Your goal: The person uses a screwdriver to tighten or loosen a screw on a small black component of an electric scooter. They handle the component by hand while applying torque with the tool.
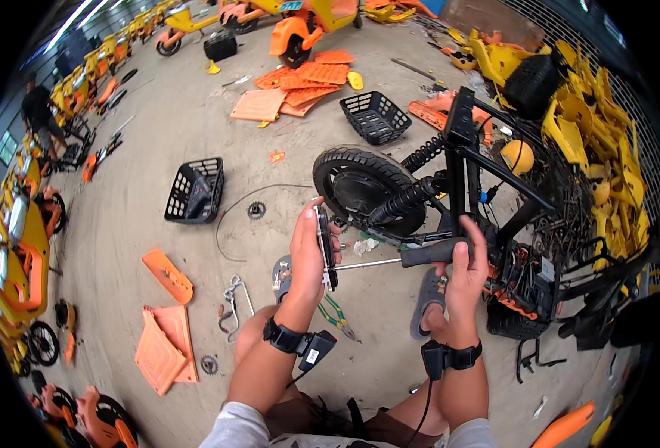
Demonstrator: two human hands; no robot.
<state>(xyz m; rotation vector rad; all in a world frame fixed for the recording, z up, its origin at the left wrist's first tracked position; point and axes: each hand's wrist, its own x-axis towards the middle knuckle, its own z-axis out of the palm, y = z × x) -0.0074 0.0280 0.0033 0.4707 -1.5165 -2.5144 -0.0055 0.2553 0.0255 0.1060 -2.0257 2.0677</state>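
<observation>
My left hand (307, 257) grips a thin, flat part (325, 248), dark with a silver edge, held upright in front of me; its exact kind I cannot make out. From the right, my right hand (464, 282) holds a screwdriver (425, 254) by its dark handle, with the thumb and forefinger partly raised. The metal shaft runs level to the left, and its tip meets the lower end of the flat part. Just beyond both hands lies a stripped black scooter frame (460, 160) with its wheel (360, 187). Pliers (337, 319) with green and yellow handles lie on the floor below.
Two black baskets (375, 118) (195, 191) sit on the concrete. Orange panels (304, 82) are stacked farther off, and more orange panels (167, 347) lie at left near a sprocket (209, 364). Yellow body parts (569, 127) heap up at right. Scooters line the left, where a person (38, 112) stands.
</observation>
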